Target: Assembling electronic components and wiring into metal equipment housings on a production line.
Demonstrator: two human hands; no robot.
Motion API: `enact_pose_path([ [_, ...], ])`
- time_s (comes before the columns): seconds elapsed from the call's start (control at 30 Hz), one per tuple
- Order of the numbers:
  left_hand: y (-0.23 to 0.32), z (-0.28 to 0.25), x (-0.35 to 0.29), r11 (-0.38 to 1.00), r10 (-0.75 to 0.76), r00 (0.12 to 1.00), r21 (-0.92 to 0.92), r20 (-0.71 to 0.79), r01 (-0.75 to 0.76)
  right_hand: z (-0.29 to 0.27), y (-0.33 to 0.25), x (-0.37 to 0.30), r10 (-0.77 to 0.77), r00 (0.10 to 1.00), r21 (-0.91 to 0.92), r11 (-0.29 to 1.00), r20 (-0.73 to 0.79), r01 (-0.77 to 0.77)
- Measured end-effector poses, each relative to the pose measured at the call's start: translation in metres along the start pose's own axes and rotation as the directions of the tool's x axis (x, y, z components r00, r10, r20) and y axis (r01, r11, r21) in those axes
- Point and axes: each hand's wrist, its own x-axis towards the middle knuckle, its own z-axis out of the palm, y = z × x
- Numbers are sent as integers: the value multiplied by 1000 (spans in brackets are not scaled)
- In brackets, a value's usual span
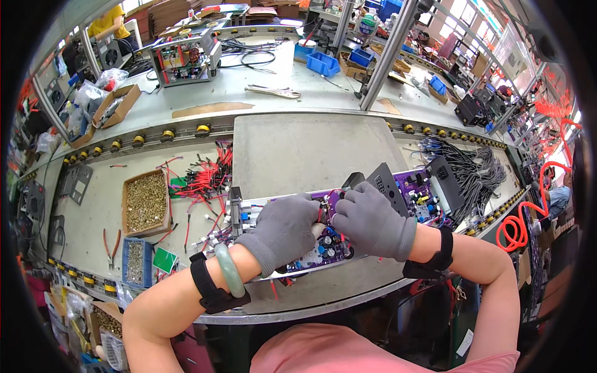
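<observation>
Both my hands, in grey knit gloves, are over a long assembly of purple circuit boards with blue and black components. My left hand is closed at the board's middle, fingertips by a red wire; whatever they pinch is hidden. Beside it, my right hand has curled fingers at a small upright purple piece; its exact grip is covered by the glove. A dark slotted panel rises behind the right hand. Another dark panel stands at the assembly's right end.
Left lie red-and-black wires, a box of brass fittings, a blue tray of small parts, pliers and a green card. Black cables are heaped right. A red coiled hose hangs nearby. Someone in yellow is far left.
</observation>
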Motion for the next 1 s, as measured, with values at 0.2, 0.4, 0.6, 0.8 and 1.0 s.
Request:
enact_pose_path([
  [0.2, 6, -3, -1, 999, -32, 999, -12, 44, 32, 4, -3, 6, 23, 999, -3, 1000, 29, -23],
  [0.4, -1, -5, 0, 992, -87, 994, -80, 69, 93, 16, -7, 9, 1, 1000, -58, 998, 29, 1],
  [0.6, -5, -2, 3, 960, -102, 993, -266, -52, 85, 14, -1, -6, 398, 894, 589, 780, -205, -212],
  [0.8, -3, -3, 5, 935, -182, 983, -307, 12, 177, 16, -3, -10, 627, 747, 834, 518, -221, -188],
  [1.0, 3, -6, 4, 899, -256, 965, -353, 52, 257, 18, -1, -11, 608, 748, 828, 542, -267, -145],
])
